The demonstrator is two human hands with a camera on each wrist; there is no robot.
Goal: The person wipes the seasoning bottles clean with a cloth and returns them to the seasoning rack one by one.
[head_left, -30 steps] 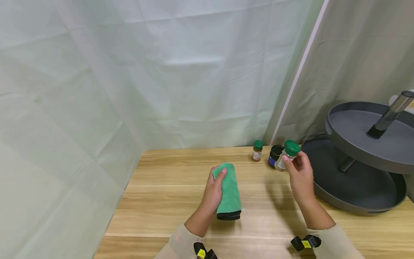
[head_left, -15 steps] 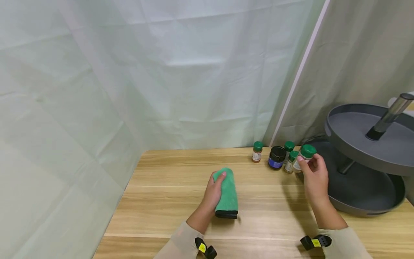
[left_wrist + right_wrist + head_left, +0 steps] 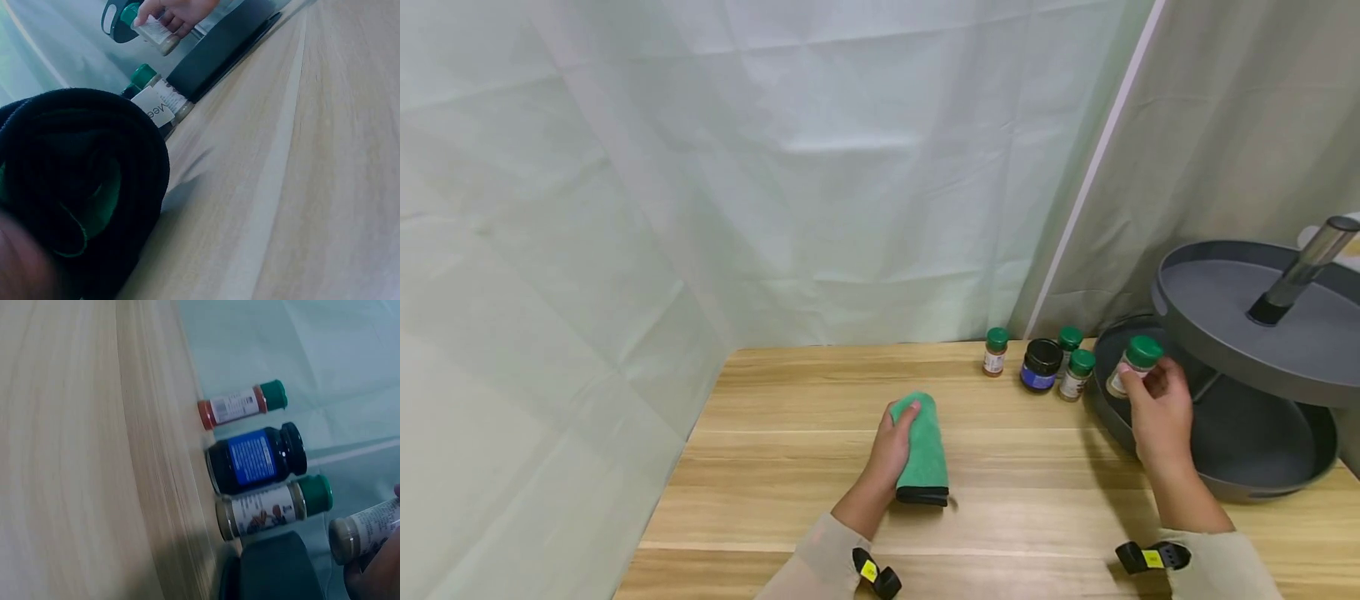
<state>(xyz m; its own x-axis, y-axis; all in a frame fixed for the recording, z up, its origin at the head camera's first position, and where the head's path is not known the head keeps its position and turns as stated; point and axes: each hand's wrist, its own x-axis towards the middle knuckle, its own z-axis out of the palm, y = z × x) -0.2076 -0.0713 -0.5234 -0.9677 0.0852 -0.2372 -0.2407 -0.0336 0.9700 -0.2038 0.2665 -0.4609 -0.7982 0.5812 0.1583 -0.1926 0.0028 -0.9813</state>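
My left hand [image 3: 889, 457] grips a rolled green cloth [image 3: 926, 442] with a black edge, low over the wooden table; its dark rolled end fills the lower left of the left wrist view. A green-lidded spice jar [image 3: 1138, 357] is pinched between the thumb and fingers of my right hand [image 3: 1163, 417]. The jar is tilted and held above the left part of the lower tier [image 3: 1262, 492] of a grey two-tier round tray. In the right wrist view the held spice jar [image 3: 362, 531] shows its base, off the table at the right edge.
Left of the tray stand a spice jar [image 3: 1076, 377], another green-lidded jar [image 3: 1070, 338] partly hidden behind, and a black-lidded dark jar [image 3: 1041, 367]. A smaller red-brown spice jar [image 3: 995, 353] stands farther left. The upper tier [image 3: 1225, 333] overhangs the lower one. Pale curtains [image 3: 850, 208] back the table.
My right hand has carried the spice jar rightward, from in front of the standing jars to over the lower tier. The left hand and cloth have shifted only slightly.
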